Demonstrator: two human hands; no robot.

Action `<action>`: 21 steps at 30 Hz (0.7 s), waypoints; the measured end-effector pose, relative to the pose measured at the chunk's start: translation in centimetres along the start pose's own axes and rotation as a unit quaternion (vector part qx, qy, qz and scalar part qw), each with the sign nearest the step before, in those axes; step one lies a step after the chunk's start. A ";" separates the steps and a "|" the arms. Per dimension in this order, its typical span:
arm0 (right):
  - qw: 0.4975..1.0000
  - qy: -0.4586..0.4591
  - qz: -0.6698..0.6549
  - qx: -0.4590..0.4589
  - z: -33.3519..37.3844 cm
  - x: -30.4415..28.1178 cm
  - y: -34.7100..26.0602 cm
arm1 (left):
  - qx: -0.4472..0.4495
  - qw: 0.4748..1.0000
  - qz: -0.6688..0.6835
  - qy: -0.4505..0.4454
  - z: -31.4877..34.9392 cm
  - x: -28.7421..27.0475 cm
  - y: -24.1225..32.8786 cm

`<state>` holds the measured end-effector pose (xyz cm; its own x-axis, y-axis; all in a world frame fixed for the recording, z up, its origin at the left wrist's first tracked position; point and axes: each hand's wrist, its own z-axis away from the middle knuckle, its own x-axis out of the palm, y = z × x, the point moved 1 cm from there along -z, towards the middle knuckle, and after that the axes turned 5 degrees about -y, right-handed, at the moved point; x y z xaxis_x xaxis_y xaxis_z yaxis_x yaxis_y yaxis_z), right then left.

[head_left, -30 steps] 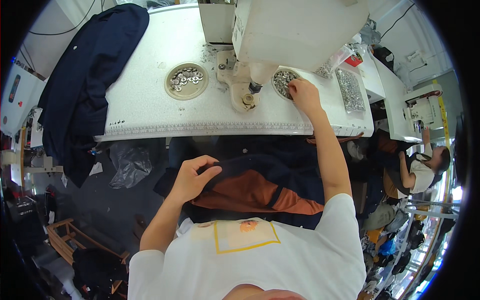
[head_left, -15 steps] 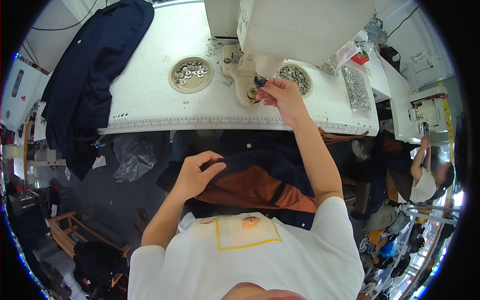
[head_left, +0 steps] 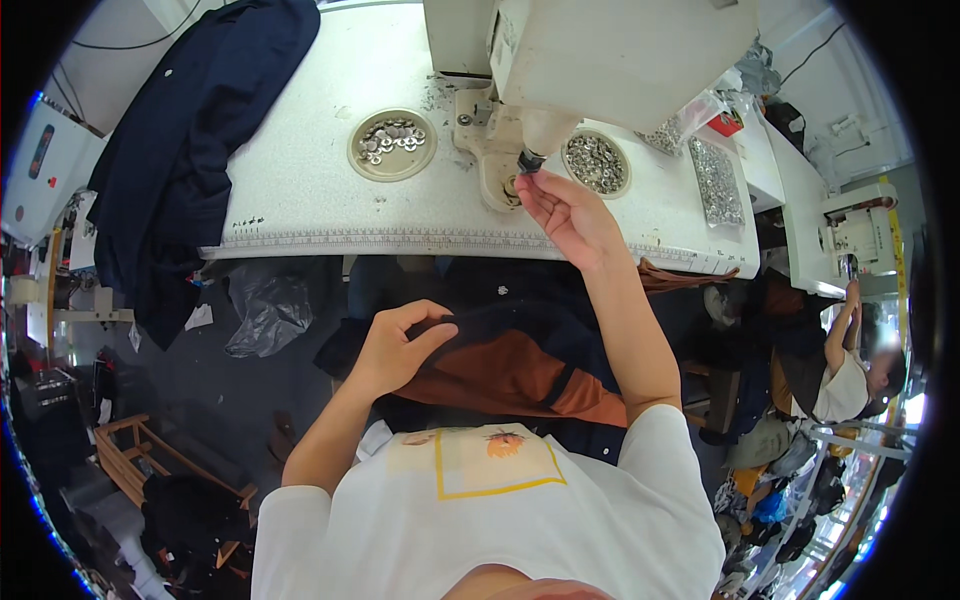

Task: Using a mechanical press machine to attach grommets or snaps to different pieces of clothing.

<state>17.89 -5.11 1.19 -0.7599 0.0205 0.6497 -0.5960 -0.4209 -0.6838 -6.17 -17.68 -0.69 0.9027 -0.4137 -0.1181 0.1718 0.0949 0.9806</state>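
My left hand (head_left: 395, 347) pinches the edge of a dark navy garment (head_left: 585, 341) with a rust-brown lining, which lies across my lap. My right hand (head_left: 573, 217) reaches up to the press machine (head_left: 483, 110), palm turned partly upward. Its fingertips are pressed together against the underside of the dark upper die (head_left: 530, 160); whatever they hold is too small or hidden. Below them sits the round lower die (head_left: 511, 188), partly covered by the fingers. Metal snap parts fill a round dish (head_left: 628, 178) right of the machine; another dish (head_left: 392, 174) on the left holds fewer.
A navy garment (head_left: 190, 130) hangs over the left end of the white table (head_left: 290, 190), whose front edge carries a ruler strip. Bags of metal parts (head_left: 716, 182) lie at the right. A wooden stool (head_left: 135, 470) stands lower left. Another person (head_left: 845, 380) works far right.
My right hand has turned its palm more upward, with the fingertips now under the upper die. The left hand keeps its grip on the garment. The view has shifted slightly.
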 end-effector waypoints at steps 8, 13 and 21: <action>0.989 0.038 -0.126 -0.064 0.9 1.4 2.2 | -0.002 1.000 0.001 -0.004 0.3 0.0 0.5; 0.981 0.042 -0.170 -0.086 0.3 0.7 2.9 | -0.008 1.000 -0.006 -0.007 0.6 0.0 0.7; 0.994 0.059 -0.072 -0.054 0.7 2.1 0.9 | -0.009 1.000 -0.002 0.002 1.5 -0.5 0.6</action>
<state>16.00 -6.09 2.18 -0.6862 0.1830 0.7040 -0.7203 -0.3066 -0.6223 -7.10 -18.81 0.23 0.9038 -0.4102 -0.1218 0.1815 0.1097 0.9773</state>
